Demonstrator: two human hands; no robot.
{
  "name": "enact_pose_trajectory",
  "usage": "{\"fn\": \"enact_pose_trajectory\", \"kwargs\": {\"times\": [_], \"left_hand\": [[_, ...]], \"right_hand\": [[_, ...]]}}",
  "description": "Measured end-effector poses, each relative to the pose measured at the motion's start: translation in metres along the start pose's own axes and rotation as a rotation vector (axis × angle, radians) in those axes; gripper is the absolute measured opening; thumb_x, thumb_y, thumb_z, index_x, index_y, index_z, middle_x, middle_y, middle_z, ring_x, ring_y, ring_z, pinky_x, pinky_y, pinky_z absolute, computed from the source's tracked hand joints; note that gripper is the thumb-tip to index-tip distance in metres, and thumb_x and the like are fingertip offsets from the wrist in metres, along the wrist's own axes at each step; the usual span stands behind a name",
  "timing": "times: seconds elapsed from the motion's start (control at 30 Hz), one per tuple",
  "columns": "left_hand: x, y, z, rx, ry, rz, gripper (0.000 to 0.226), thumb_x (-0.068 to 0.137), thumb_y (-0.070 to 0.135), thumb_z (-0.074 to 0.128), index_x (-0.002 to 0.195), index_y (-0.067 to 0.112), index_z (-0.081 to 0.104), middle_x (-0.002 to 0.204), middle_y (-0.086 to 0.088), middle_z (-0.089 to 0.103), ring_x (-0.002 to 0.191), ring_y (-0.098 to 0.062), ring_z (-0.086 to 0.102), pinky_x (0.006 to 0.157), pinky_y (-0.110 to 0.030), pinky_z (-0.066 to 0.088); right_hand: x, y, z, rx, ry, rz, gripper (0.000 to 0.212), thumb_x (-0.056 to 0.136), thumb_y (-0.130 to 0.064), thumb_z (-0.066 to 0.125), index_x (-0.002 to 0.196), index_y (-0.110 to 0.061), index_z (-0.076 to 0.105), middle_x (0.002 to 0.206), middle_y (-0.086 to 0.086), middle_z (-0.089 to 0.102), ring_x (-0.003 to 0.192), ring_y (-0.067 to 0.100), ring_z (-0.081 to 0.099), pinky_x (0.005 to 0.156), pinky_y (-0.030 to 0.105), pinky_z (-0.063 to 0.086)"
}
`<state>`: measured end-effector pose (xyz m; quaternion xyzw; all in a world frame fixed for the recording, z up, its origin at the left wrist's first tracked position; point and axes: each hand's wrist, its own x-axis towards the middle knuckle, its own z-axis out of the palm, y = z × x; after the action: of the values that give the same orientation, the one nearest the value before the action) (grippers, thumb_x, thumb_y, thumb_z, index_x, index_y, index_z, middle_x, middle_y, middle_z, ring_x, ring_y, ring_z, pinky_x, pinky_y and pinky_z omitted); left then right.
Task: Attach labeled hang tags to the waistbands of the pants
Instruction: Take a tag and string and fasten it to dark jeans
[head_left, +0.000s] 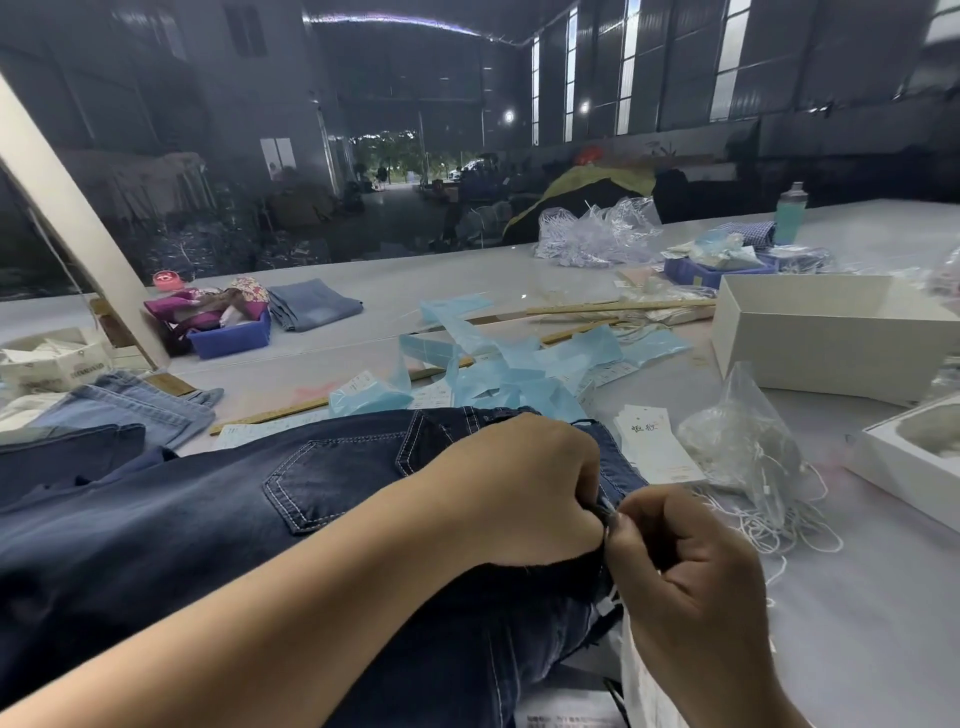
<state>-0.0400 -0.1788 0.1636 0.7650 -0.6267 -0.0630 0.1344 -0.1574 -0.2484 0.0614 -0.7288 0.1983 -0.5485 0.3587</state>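
We see our left hand (524, 493) curled over the waistband edge of the dark blue denim pants (260, 519) on the grey counter (857, 623), its grip pinching the fabric, while our right hand (691, 571) meets it fingertip to fingertip, its grip pinched on something too small to make out. Just beyond both grips lies a stack of white paper hang tags (657, 447), and to their right a clear plastic bag of white strings (748, 441), with a white tag (644, 675) under the right wrist
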Motion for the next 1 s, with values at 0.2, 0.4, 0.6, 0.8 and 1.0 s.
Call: {"fn": "enact_pose_trajectory", "kwargs": {"times": [0.2, 0.4, 0.6, 0.8, 1.0], "left_hand": [[-0.001, -0.007, -0.005, -0.504, -0.039, -0.203, 0.011, 0.087, 0.028, 0.067, 0.077, 0.025, 0.063, 0.066, 0.011, 0.057, 0.060, -0.007, 0.050, 0.058, -0.023, 0.038], [-0.010, -0.016, -0.012, -0.836, -0.078, -0.216, 0.019, 0.094, 0.017, 0.059, 0.077, 0.024, 0.066, 0.067, 0.007, 0.057, 0.056, -0.002, 0.049, 0.052, -0.011, 0.040], [-0.011, -0.025, -0.008, -0.700, 0.005, -0.133, 0.026, 0.094, 0.010, 0.060, 0.088, 0.031, 0.074, 0.064, 0.011, 0.058, 0.056, -0.004, 0.050, 0.058, -0.014, 0.042], [-0.006, -0.020, -0.010, -0.325, 0.004, -0.035, 0.017, 0.094, 0.021, 0.063, 0.089, 0.036, 0.071, 0.058, 0.035, 0.057, 0.057, 0.014, 0.053, 0.050, -0.001, 0.034], [-0.008, -0.016, -0.001, -0.175, 0.142, -0.076, 0.014, 0.098, 0.031, 0.051, 0.085, 0.035, 0.053, 0.075, 0.017, 0.054, 0.069, 0.007, 0.051, 0.054, -0.012, 0.034]], "right_hand": [[0.002, -0.005, 0.000, -0.080, -0.093, -0.067, 0.013, 0.074, -0.026, 0.058, 0.062, -0.021, 0.056, 0.051, -0.009, 0.046, 0.044, 0.003, 0.039, 0.042, 0.013, 0.030], [0.014, -0.013, 0.009, -0.167, -0.042, -0.116, 0.015, 0.076, -0.018, 0.060, 0.062, -0.017, 0.055, 0.049, -0.009, 0.043, 0.049, 0.008, 0.043, 0.046, 0.011, 0.029], [0.014, -0.015, 0.013, -0.157, -0.019, -0.155, 0.020, 0.082, -0.029, 0.051, 0.068, -0.017, 0.059, 0.053, -0.014, 0.044, 0.052, 0.004, 0.044, 0.049, 0.008, 0.030], [0.012, -0.010, 0.014, -0.167, -0.022, -0.155, 0.015, 0.086, -0.018, 0.059, 0.072, -0.015, 0.062, 0.056, -0.013, 0.049, 0.054, 0.003, 0.047, 0.051, 0.007, 0.031], [0.012, -0.010, 0.015, 0.074, -0.052, 0.037, 0.013, 0.085, -0.023, 0.050, 0.086, -0.026, 0.063, 0.074, -0.008, 0.064, 0.069, 0.012, 0.060, 0.061, 0.023, 0.047]]}}
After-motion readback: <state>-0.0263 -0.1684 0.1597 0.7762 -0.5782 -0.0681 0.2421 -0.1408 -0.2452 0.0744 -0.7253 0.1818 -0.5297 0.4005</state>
